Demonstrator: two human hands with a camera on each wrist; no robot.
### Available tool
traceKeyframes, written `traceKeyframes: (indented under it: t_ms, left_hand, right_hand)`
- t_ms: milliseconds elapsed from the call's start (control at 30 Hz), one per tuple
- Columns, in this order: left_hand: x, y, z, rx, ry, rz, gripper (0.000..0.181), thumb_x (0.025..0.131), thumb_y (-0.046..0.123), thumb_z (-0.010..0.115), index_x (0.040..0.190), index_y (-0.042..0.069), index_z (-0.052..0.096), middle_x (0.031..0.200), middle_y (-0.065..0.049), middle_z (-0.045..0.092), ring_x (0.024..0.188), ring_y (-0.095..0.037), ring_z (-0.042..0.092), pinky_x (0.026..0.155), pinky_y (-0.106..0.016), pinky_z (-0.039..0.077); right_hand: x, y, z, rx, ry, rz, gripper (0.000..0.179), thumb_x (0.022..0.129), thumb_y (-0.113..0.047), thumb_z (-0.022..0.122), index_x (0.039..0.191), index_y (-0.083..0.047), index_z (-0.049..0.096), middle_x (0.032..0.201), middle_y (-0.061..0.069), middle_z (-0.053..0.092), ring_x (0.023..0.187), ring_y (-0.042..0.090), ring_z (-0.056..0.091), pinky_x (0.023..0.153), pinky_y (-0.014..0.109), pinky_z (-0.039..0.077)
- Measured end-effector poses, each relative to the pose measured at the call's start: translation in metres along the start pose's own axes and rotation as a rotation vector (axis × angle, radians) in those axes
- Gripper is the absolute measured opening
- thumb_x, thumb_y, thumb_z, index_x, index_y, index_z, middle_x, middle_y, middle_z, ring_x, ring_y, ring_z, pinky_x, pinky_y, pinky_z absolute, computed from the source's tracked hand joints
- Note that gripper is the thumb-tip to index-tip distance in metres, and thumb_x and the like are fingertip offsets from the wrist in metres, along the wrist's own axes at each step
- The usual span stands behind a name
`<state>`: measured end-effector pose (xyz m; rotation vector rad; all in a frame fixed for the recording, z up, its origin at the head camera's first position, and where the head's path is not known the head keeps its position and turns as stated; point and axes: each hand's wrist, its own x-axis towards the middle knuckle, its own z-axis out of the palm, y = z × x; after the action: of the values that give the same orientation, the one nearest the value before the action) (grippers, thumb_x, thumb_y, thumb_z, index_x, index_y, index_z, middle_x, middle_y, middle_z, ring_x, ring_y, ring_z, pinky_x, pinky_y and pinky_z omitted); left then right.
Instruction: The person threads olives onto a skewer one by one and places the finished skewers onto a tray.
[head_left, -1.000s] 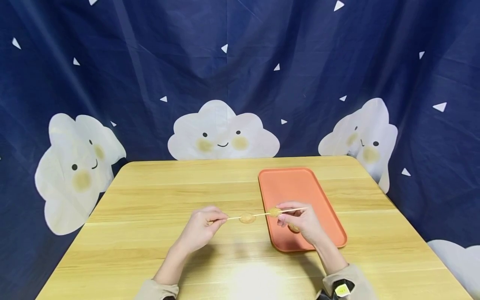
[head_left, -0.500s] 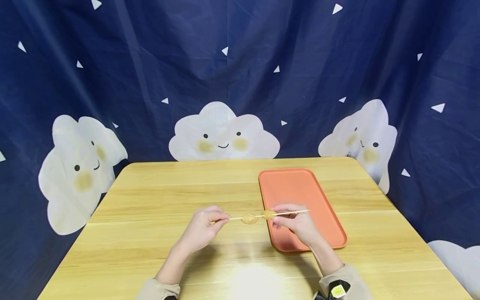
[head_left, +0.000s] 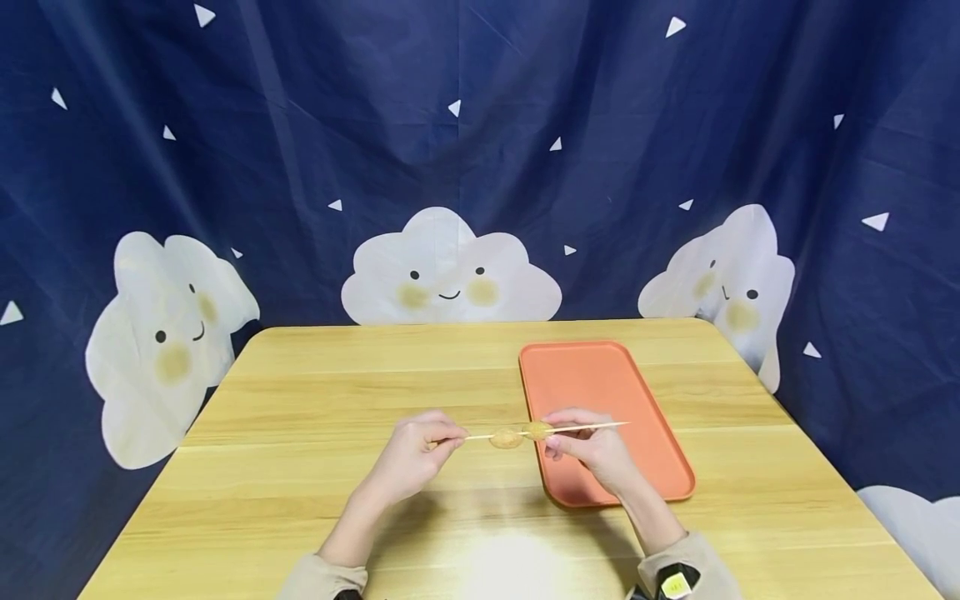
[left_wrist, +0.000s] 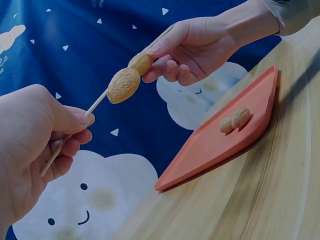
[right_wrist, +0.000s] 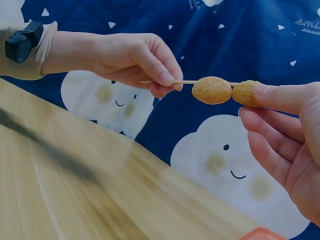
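Left hand (head_left: 416,450): thumb and fingertips curled in a pinch round the stick (left_wrist: 98,102), near one end, which runs on in toward the palm
Right hand (head_left: 596,450): thumb and forefinger pinching the outer ball (right_wrist: 244,94), the other fingers loosely bent below it
Stick: thin, pale, held nearly level in the air between the hands, passing through two balls; its tip pokes out past the right hand, above the tray (head_left: 585,375) in the head view
Outer ball: yellow-brown and wrinkled, on the stick, partly covered by the thumb in the right wrist view
Inner ball (right_wrist: 212,90): oval, wrinkled, on the stick between the outer ball and the left hand, just beside the outer ball and apart from the left fingertips
Tray: orange-red, rounded corners, lying on the right part of the table
Tray balls (left_wrist: 241,117): two brown ones side by side on the tray, hidden by the right hand in the head view; whether they touch is hard to tell
Table (head_left: 337,383): pale wood grain, bright glare at the near edge
Curtain (head_left: 375,92): dark blue, with white triangles and smiling clouds (head_left: 450,283)
Sleeves (head_left: 322,577): beige, turned back at both wrists
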<state>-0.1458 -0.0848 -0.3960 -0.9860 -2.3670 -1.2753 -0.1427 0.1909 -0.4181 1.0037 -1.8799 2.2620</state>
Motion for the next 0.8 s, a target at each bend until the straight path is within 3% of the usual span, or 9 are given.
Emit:
traceKeyframes:
  t_ms: [500, 800]
  left_hand:
    - [-0.0020, -0.0049, 0.0029, -0.030, 0.000, 0.002, 0.013, 0.080, -0.003, 0.067, 0.085, 0.007, 0.073, 0.083, 0.005, 0.066, 0.074, -0.009, 0.059, 0.064, -0.023, 0.049]
    - [-0.0041, -0.0079, -0.0030, -0.017, 0.001, -0.056, 0.011, 0.081, 0.000, 0.067, 0.087, 0.007, 0.073, 0.085, 0.001, 0.066, 0.077, -0.009, 0.059, 0.068, -0.025, 0.050]
  right_hand:
    - [-0.0031, 0.0024, -0.0012, -0.025, 0.006, 0.025, 0.027, 0.084, 0.011, 0.057, 0.108, -0.001, 0.064, 0.085, 0.002, 0.069, 0.070, 0.012, 0.063, 0.058, 0.026, 0.052]
    - [-0.0060, 0.0000, -0.0068, -0.052, 0.098, 0.087, 0.025, 0.084, 0.012, 0.057, 0.105, 0.001, 0.065, 0.089, 0.007, 0.070, 0.069, 0.011, 0.065, 0.055, 0.023, 0.052]
